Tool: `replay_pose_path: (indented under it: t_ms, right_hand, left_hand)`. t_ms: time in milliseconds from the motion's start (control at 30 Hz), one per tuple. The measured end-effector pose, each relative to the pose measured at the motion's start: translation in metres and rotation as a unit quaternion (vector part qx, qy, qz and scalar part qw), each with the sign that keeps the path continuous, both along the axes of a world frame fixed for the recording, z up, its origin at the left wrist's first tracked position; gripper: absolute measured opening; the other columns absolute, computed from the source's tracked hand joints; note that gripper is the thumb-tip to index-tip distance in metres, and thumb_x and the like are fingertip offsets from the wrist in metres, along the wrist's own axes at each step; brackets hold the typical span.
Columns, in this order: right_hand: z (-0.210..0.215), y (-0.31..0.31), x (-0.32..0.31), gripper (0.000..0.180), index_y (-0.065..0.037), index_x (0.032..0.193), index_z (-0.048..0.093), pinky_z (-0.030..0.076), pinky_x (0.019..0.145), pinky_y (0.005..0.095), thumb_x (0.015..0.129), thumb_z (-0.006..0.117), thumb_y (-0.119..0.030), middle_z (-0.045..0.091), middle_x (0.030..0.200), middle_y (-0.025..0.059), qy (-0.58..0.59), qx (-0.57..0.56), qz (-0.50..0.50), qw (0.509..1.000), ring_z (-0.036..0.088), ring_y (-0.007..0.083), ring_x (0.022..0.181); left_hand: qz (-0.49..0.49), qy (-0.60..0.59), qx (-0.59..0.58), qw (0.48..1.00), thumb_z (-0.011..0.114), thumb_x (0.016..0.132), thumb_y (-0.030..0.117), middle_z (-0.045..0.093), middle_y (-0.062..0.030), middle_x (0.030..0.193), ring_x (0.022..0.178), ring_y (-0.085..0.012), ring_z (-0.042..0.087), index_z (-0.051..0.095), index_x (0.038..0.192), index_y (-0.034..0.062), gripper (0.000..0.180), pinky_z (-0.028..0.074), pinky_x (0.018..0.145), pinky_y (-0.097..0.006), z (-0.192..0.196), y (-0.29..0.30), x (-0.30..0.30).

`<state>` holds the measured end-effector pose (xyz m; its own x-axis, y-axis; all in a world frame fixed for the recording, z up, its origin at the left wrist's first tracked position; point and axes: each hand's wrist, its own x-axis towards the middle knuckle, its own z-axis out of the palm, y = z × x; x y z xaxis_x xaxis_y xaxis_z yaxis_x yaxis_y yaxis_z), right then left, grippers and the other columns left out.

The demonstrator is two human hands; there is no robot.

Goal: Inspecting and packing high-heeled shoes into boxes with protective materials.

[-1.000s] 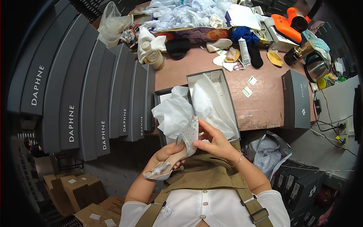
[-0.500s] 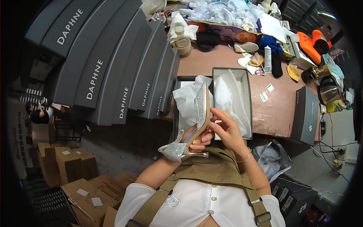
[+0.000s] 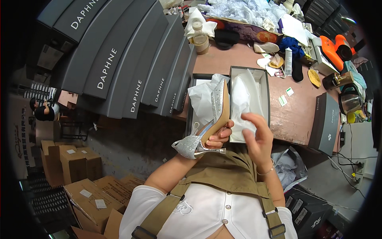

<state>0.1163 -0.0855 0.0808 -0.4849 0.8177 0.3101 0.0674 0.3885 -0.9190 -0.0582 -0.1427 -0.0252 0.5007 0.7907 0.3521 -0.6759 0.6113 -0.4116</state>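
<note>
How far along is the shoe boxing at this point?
Done: the open shoe box on the table is lined with white tissue paper, and its lid lies beside it. In hand: the left hand grips a glittery silver high-heeled shoe; the right hand hovers open beside it. Left: the shoe is not yet in the box, and the lid is still off.

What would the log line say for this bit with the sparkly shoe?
left hand: holds silver high-heeled shoe | right hand: open, free, beside shoe | behind: open shoe box with white paper
</note>
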Motion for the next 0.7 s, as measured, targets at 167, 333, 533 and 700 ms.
replay_pose_path:
  t_ms: [167,333,533,700]
  right_hand:
    - [0.026,-0.012,-0.008,0.032,-0.010,0.099,0.065,0.045,0.072,0.0366,0.076,0.074,-0.028,0.063,0.100,0.0055,-0.216,0.208,0.148,0.942,0.059,0.0256,0.085]
    - [0.030,0.002,-0.003,0.017,-0.002,0.095,0.063,0.046,0.072,0.0306,0.088,0.065,-0.017,0.061,0.091,0.0087,0.010,-0.036,0.102,0.994,0.058,0.0215,0.077]
    - [0.030,0.024,-0.008,0.017,0.000,0.100,0.061,0.046,0.076,0.0285,0.093,0.058,-0.015,0.060,0.093,0.0071,0.058,-0.117,0.207,0.970,0.057,0.0177,0.081]
    - [0.007,0.143,0.026,0.024,-0.001,0.109,0.061,0.049,0.077,0.0301,0.088,0.062,-0.014,0.063,0.107,0.0133,-0.029,-0.081,0.019,0.996,0.062,0.0211,0.092]
  left_hand:
    - [0.097,0.363,0.024,0.926,0.054,0.095,0.029,0.053,-0.0230,0.104,0.079,-0.0264,0.060,0.034,0.128,-0.0072,0.053,0.055,0.065,-0.032,0.040,0.013,0.004]
    - [0.267,0.869,0.103,0.404,0.070,0.085,0.019,0.066,-0.0063,0.101,0.091,-0.0202,0.062,0.058,0.116,0.0030,0.037,0.048,0.086,-0.034,0.071,-0.020,-0.038]
    - [0.474,0.854,0.200,0.080,0.056,0.093,0.019,0.057,-0.0175,0.118,0.106,-0.0254,0.058,0.053,0.118,-0.0046,0.034,0.044,0.093,-0.039,0.098,0.003,-0.006]
    - [0.480,0.778,0.065,0.400,0.049,0.092,0.006,0.061,-0.0154,0.099,0.089,-0.0232,0.063,0.053,0.105,-0.0053,0.018,0.051,0.081,-0.036,0.107,0.040,-0.002]
